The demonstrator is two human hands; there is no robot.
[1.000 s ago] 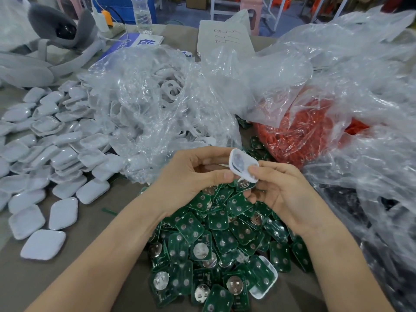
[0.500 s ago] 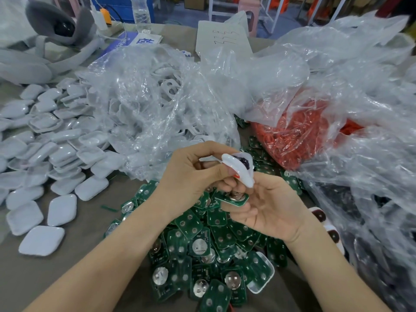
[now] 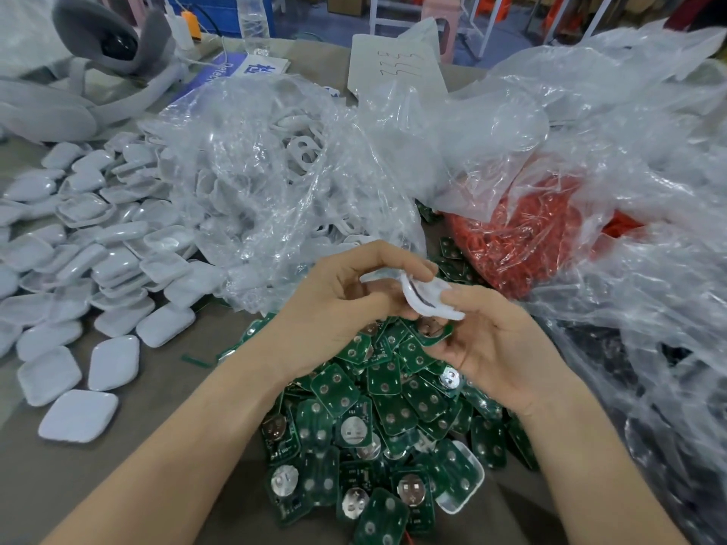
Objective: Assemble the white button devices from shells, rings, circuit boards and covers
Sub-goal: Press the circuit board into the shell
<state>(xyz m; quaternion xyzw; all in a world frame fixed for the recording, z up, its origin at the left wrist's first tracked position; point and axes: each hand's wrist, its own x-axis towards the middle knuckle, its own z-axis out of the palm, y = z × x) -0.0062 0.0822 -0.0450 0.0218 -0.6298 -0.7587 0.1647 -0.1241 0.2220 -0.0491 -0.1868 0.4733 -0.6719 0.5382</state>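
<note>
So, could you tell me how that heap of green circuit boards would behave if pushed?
The circuit boards lie loosely overlapped at odd angles, so they would probably slide and scatter. Each looks thin and flat, likely stiff and light.

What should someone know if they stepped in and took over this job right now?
Left hand and right hand both pinch one white shell above the green boards.
Orange rings sit bagged at right, white parts bagged behind, loose white pieces at left.
Done: shell in hand. Left: fit ring, board, cover; unclear whether a ring is in yet.
</note>
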